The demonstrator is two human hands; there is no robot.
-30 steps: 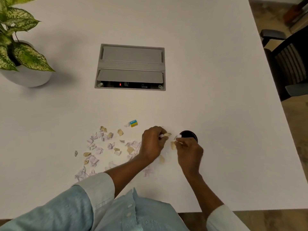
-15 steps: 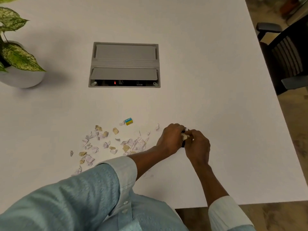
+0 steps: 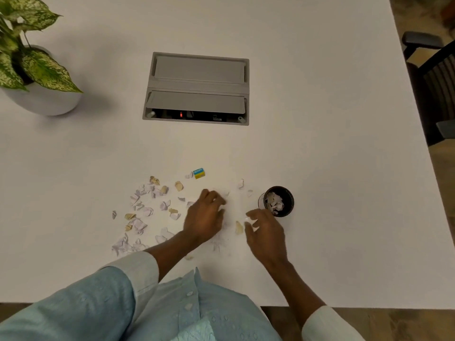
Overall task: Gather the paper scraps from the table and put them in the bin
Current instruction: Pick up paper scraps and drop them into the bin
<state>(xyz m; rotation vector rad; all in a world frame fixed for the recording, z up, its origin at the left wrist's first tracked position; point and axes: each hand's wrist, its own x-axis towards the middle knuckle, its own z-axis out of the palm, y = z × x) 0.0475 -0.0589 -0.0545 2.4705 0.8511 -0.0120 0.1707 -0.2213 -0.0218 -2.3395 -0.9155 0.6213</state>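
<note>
Beside the small black round bin [image 3: 279, 201], already part-filled, both hands, left hand [image 3: 205, 216] and right hand [image 3: 264, 230], curl loosely over torn white and tan paper scraps [image 3: 147, 210] on the white desk [image 3: 320, 143], apparently raking them in, no firm grip visible.

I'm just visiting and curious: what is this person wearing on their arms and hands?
Both hands, left hand and right hand, are bare: no gloves, and no rings or watch visible. The pale blue shirt sleeves are pushed up, leaving the forearms uncovered. The shirt has small buttons down the front.
</note>
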